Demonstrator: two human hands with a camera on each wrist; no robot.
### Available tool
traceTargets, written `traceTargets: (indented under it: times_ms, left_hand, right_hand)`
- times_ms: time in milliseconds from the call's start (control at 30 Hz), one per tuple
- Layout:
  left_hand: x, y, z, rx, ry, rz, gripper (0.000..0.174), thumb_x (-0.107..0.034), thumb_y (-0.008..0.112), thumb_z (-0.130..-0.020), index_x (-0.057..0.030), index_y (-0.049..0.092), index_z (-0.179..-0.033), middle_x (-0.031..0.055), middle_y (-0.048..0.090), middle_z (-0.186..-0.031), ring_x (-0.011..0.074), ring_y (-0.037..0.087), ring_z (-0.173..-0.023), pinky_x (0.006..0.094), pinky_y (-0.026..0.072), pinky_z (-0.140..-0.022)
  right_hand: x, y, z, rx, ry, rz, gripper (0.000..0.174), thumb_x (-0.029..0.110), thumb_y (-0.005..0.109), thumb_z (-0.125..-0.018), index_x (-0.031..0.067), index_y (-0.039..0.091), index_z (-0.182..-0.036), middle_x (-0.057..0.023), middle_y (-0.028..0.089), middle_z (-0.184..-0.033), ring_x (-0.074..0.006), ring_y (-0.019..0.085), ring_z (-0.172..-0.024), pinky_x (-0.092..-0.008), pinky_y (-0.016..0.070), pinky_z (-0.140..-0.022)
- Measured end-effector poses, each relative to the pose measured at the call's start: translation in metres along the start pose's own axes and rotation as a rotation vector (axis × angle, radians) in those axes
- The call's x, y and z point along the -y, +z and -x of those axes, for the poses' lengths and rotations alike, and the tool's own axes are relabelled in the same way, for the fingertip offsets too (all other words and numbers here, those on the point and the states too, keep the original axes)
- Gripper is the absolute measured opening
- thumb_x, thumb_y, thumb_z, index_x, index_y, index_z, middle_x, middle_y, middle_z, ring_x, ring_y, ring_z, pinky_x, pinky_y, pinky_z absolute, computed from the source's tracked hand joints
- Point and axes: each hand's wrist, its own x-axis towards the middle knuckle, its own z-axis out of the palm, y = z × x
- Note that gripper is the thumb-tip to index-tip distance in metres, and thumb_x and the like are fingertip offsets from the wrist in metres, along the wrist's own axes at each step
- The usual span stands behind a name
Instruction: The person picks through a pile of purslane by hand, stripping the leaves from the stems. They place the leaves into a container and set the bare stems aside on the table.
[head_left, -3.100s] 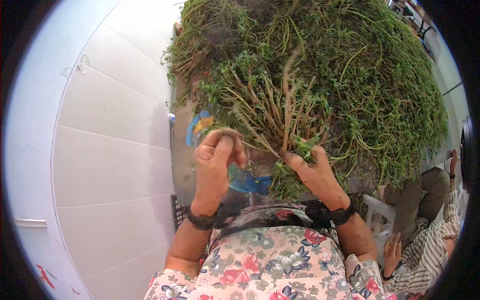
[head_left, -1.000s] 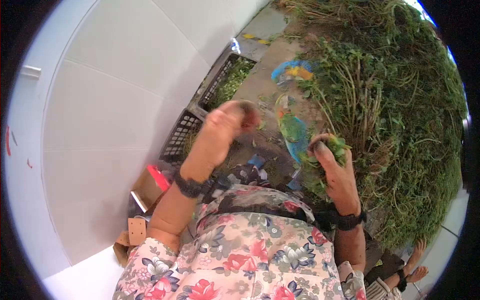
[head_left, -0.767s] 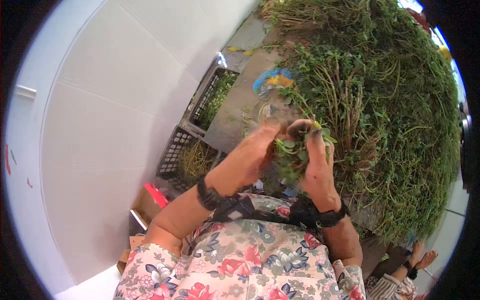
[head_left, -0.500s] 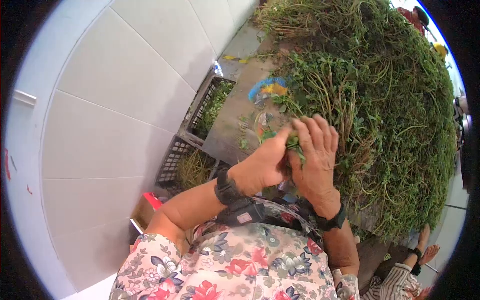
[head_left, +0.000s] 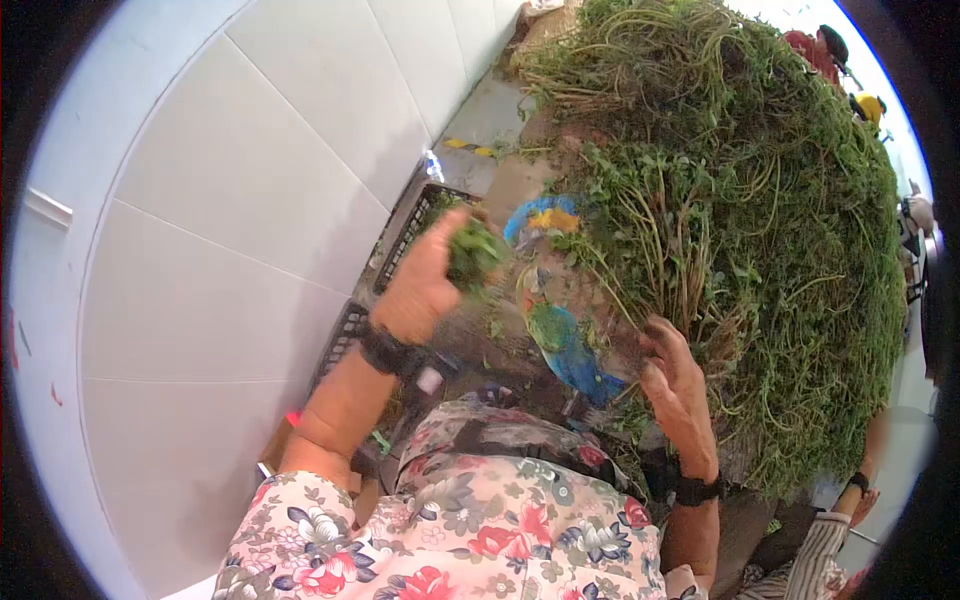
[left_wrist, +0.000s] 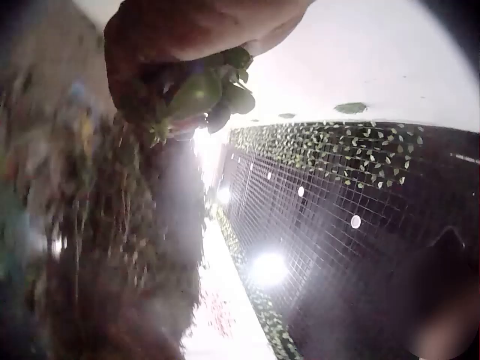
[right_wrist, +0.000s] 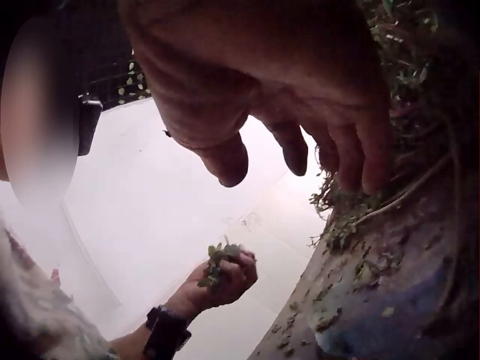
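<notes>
The fingers of the left hand (head_left: 420, 285) gripped a leaf bunch (head_left: 474, 254), positioned near the black crate (head_left: 398, 243). The right hand (head_left: 682, 392) had loosely bent fingers, the thumb spaced apart, near the plant pile (head_left: 800, 240), which extended across the table (head_left: 517, 185).

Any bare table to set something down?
Mostly bare: the table strip between the black crate and the blue-and-yellow patch; leaves in the left hand partly hide it. Crowded: right of that patch in the head view, heaped greens.
</notes>
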Motion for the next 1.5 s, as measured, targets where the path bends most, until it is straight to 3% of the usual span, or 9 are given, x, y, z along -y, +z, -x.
traceTargets:
  times_ms: [67,167,267,333,533,800,1000,1233,1500]
  left_hand:
    - [-0.023,-0.053,-0.039,-0.096,0.029,0.083,0.036,-0.039,0.046,-0.09,-0.0085,0.054,-0.106,0.0067,0.06,-0.101,0.0225,0.057,-0.09,0.0424,0.0492,-0.073]
    - [-0.041,-0.062,-0.037,-0.467,0.117,-0.449,0.062,-0.051,0.051,-0.083,-0.0072,0.041,-0.126,0.0118,0.044,-0.127,0.0271,0.044,-0.113,0.0499,0.038,-0.089]
    - [-0.04,-0.065,-0.027,-0.527,0.169,-0.623,0.077,-0.056,0.054,-0.08,-0.0063,0.032,-0.134,0.0114,0.032,-0.138,0.0263,0.031,-0.125,0.0465,0.0279,-0.097]
    - [-0.035,-0.069,-0.042,-0.604,0.117,-0.634,0.064,-0.049,0.053,-0.083,-0.0068,0.039,-0.129,0.0092,0.043,-0.129,0.0228,0.038,-0.12,0.0419,0.0324,-0.095]
    - [-0.001,-0.002,-0.028,0.179,-0.008,-0.494,0.032,-0.028,0.053,-0.088,-0.0026,0.054,-0.107,0.0071,0.062,-0.094,0.0172,0.061,-0.082,0.0292,0.0504,-0.07]
    - [0.09,0.082,-0.009,0.745,-0.216,-1.024,0.029,-0.019,0.045,-0.089,0.0014,0.054,-0.108,0.0041,0.06,-0.09,0.0105,0.057,-0.08,0.0242,0.0487,-0.069]
    - [0.122,0.096,-0.02,0.625,-0.297,-0.851,0.032,-0.022,0.046,-0.09,0.0014,0.053,-0.112,0.0043,0.059,-0.098,0.0102,0.056,-0.084,0.0242,0.0482,-0.071]
    - [0.129,0.088,-0.021,0.538,-0.392,-0.657,0.034,-0.024,0.048,-0.091,-0.0009,0.05,-0.116,0.0051,0.058,-0.101,0.0132,0.057,-0.09,0.0255,0.0477,-0.075]
    - [0.129,0.084,-0.015,0.564,-0.326,-0.759,0.034,-0.024,0.049,-0.089,-0.0001,0.051,-0.113,0.0058,0.057,-0.103,0.012,0.055,-0.088,0.0268,0.0481,-0.072]
  right_hand:
    - [0.005,-0.007,0.008,-0.021,0.123,-0.034,0.049,0.017,0.051,-0.078,0.001,0.043,-0.124,-0.0154,0.05,-0.119,-0.0231,0.053,-0.103,-0.0326,0.0431,-0.085]
    - [-0.004,-0.011,0.015,-0.084,0.113,-0.043,0.066,0.052,0.056,-0.08,0.0028,0.047,-0.122,-0.0123,0.057,-0.11,-0.0175,0.051,-0.103,-0.0277,0.043,-0.075]
    - [-0.003,-0.016,0.019,-0.149,0.095,0.023,0.04,0.015,0.05,-0.081,0.0011,0.047,-0.119,-0.011,0.057,-0.107,-0.016,0.055,-0.095,-0.0293,0.0443,-0.08]
    - [-0.001,-0.023,0.019,-0.219,0.097,0.065,0.039,0.016,0.05,-0.082,0.0015,0.048,-0.118,-0.0115,0.058,-0.104,-0.0166,0.056,-0.093,-0.0294,0.0444,-0.079]
    - [-0.019,-0.049,0.033,-0.495,0.116,0.134,0.028,0.017,0.051,-0.085,-0.0009,0.056,-0.105,-0.0127,0.062,-0.093,-0.0176,0.058,-0.084,-0.029,0.0453,-0.075]
    - [-0.04,-0.05,0.045,-0.503,0.096,0.242,0.022,0.014,0.053,-0.086,-0.0005,0.058,-0.101,-0.0062,0.064,-0.086,-0.011,0.057,-0.075,-0.0252,0.0464,-0.069]
    - [-0.017,-0.043,0.027,-0.472,-0.077,0.098,0.025,0.014,0.058,-0.079,0.0006,0.058,-0.1,-0.0171,0.062,-0.082,-0.0259,0.061,-0.069,-0.0322,0.047,-0.064]
    - [-0.05,-0.033,-0.024,-0.463,-0.002,0.825,0.029,0.014,0.062,-0.076,0.0018,0.051,-0.1,-0.0178,0.06,-0.092,-0.0348,0.06,-0.075,-0.0429,0.048,-0.062]
    - [-0.074,-0.04,-0.015,-0.619,-0.179,0.407,0.025,0.009,0.06,-0.076,0.004,0.054,-0.099,-0.0178,0.061,-0.086,-0.035,0.061,-0.073,-0.0385,0.0495,-0.061]
